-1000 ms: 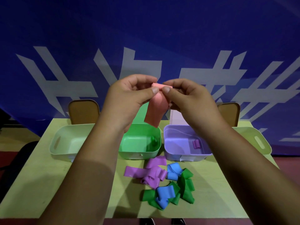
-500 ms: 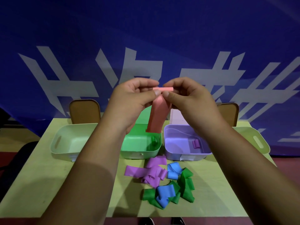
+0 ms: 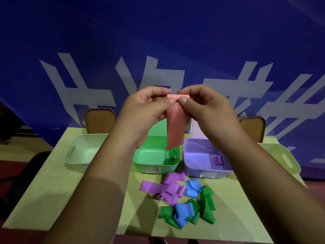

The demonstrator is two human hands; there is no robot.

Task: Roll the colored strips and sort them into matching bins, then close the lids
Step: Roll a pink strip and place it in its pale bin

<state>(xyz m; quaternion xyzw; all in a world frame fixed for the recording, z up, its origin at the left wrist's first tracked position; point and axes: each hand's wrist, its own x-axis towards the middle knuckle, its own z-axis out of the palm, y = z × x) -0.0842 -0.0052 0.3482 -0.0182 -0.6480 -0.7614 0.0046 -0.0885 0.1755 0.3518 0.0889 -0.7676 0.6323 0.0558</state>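
A pink strip (image 3: 175, 127) hangs in the air above the bins, its top end folded over. My left hand (image 3: 146, 110) and my right hand (image 3: 205, 106) both pinch that top end between thumb and fingers. Below stand a green bin (image 3: 156, 166) with a small green roll (image 3: 172, 154) inside and a purple bin (image 3: 198, 155) holding a purple roll (image 3: 218, 160). Loose purple strips (image 3: 167, 188), blue strips (image 3: 192, 188) and green strips (image 3: 207, 203) lie in a heap on the table in front of the bins.
A pale bin (image 3: 79, 154) stands at the left and another pale bin (image 3: 286, 159) at the right, partly behind my right arm. Two brown lids (image 3: 100, 120) (image 3: 253, 127) lean against the blue backdrop. The yellow-green table (image 3: 52, 191) ends close to me.
The strip's free end has swung down and now hangs nearly straight. My fingers have worked along its top edge, folding it over; both hands stay at the same height.
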